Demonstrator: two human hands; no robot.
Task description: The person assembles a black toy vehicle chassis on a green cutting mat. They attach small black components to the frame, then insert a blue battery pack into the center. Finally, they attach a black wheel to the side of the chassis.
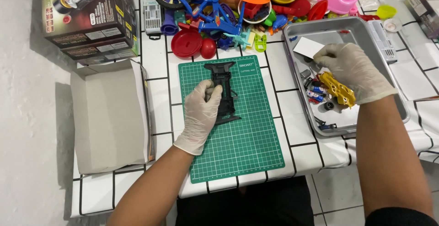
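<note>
1. My right hand (351,70) dips into the metal tray (388,86), fingers pinched among small parts beside a yellow car shell (338,90) and a white card (308,47).
2. My left hand (201,109) is clamped on the black chassis (224,77), on the green cutting mat (247,148).
3. An open cardboard box (109,116) lies left on the white tiled counter (292,157); colourful plastic toys (238,11) are heaped behind.

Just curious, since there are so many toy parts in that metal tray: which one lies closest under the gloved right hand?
The yellow car body shell, lying just under the right hand in the metal tray. It is the only large yellow piece; the rest are small.
</note>
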